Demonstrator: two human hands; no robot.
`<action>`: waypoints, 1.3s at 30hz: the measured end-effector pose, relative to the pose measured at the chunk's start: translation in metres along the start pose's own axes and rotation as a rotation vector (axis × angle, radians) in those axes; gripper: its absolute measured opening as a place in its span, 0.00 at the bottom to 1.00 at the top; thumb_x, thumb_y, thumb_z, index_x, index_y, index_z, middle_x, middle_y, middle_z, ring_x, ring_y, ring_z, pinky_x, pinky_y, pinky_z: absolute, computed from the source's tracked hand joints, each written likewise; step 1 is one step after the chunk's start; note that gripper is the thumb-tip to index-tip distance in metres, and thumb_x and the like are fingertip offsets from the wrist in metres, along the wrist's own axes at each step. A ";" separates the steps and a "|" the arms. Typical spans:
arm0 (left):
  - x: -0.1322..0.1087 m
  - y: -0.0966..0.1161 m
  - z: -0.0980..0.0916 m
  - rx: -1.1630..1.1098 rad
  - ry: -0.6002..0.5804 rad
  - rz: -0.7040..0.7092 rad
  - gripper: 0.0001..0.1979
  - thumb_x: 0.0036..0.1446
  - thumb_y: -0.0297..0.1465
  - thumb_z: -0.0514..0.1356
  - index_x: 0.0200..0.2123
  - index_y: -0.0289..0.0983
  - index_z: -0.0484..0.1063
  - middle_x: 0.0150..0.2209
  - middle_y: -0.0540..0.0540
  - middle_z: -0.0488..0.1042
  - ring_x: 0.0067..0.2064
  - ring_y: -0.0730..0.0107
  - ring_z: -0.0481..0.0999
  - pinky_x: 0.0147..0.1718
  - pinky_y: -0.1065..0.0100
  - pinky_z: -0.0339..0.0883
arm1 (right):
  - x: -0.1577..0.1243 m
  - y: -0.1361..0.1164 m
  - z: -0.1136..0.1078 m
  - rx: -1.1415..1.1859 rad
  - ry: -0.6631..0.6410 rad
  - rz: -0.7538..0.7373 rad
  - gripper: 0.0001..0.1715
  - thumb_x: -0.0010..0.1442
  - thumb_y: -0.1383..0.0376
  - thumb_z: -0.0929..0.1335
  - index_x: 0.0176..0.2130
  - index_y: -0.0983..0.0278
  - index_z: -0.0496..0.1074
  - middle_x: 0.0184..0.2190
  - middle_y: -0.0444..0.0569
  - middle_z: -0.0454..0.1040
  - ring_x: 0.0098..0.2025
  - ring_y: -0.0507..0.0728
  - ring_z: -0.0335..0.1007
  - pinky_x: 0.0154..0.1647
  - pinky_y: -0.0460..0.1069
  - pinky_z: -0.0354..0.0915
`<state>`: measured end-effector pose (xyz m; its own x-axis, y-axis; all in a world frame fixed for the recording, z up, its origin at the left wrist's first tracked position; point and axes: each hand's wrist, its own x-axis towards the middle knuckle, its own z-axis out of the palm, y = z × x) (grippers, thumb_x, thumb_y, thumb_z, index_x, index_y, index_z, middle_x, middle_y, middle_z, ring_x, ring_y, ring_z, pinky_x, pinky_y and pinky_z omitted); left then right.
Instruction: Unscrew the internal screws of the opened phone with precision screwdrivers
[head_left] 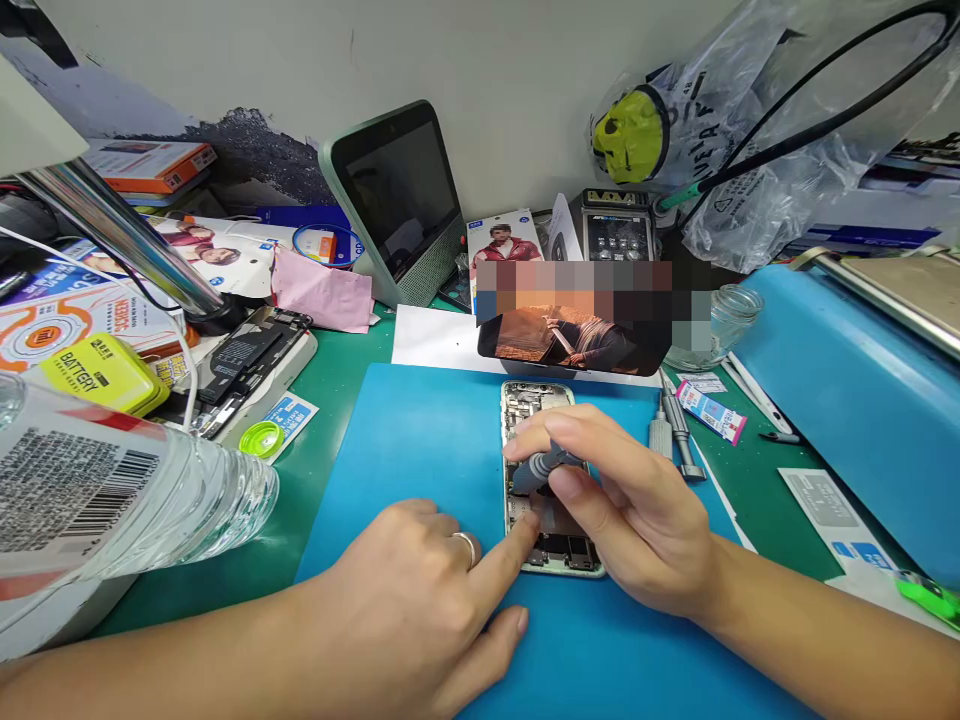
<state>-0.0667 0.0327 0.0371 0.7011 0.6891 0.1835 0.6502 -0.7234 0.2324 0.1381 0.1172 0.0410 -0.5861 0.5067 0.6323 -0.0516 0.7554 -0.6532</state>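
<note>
An opened phone [556,551] with bare inner parts lies upright on the blue mat [390,440], its top edge away from me. My right hand [637,500] is over its right side, thumb and fingers closed around a grey screwdriver [538,469]. The driver leans across the phone, and its tip is too small to make out. From the left, my left hand [442,590], with a ring on one finger, rests its stretched index fingertip on the phone's lower left part. Its thumb stands apart and its other fingers curl under; I see nothing held there.
A second phone [577,335] showing a video is propped behind the mat. Two more screwdrivers [679,435] lie to the right, near a glass jar [720,325]. A large clear bottle [150,480], another opened phone [247,365] and a lamp post [142,240] crowd the left.
</note>
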 end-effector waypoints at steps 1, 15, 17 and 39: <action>0.000 0.000 0.000 0.001 -0.008 0.000 0.24 0.70 0.36 0.50 0.63 0.28 0.60 0.26 0.50 0.75 0.23 0.61 0.75 0.22 0.57 0.66 | 0.000 0.000 0.000 -0.003 0.002 -0.002 0.34 0.67 0.77 0.62 0.67 0.55 0.61 0.47 0.51 0.77 0.50 0.58 0.73 0.52 0.60 0.73; -0.002 0.000 0.001 0.003 -0.038 -0.005 0.27 0.70 0.37 0.49 0.66 0.26 0.55 0.26 0.50 0.74 0.22 0.60 0.73 0.21 0.57 0.64 | -0.003 0.000 0.003 -0.011 -0.010 0.029 0.38 0.65 0.76 0.65 0.68 0.52 0.57 0.44 0.50 0.75 0.45 0.57 0.73 0.46 0.57 0.75; -0.002 0.000 0.001 0.010 -0.034 -0.001 0.27 0.71 0.37 0.49 0.66 0.26 0.55 0.26 0.50 0.74 0.22 0.60 0.73 0.21 0.56 0.65 | -0.005 -0.001 0.004 0.001 0.003 0.059 0.39 0.65 0.76 0.66 0.68 0.51 0.56 0.43 0.50 0.77 0.43 0.56 0.74 0.43 0.54 0.77; 0.003 -0.002 -0.009 -0.348 0.205 -0.246 0.12 0.67 0.34 0.55 0.51 0.40 0.70 0.20 0.56 0.68 0.20 0.69 0.69 0.22 0.66 0.56 | -0.001 -0.005 0.007 0.098 0.267 0.199 0.35 0.65 0.75 0.67 0.65 0.52 0.61 0.41 0.48 0.77 0.39 0.54 0.77 0.36 0.49 0.79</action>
<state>-0.0689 0.0365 0.0454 0.4433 0.8578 0.2599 0.6280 -0.5042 0.5928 0.1331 0.1097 0.0406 -0.3611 0.7406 0.5667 -0.0428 0.5939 -0.8034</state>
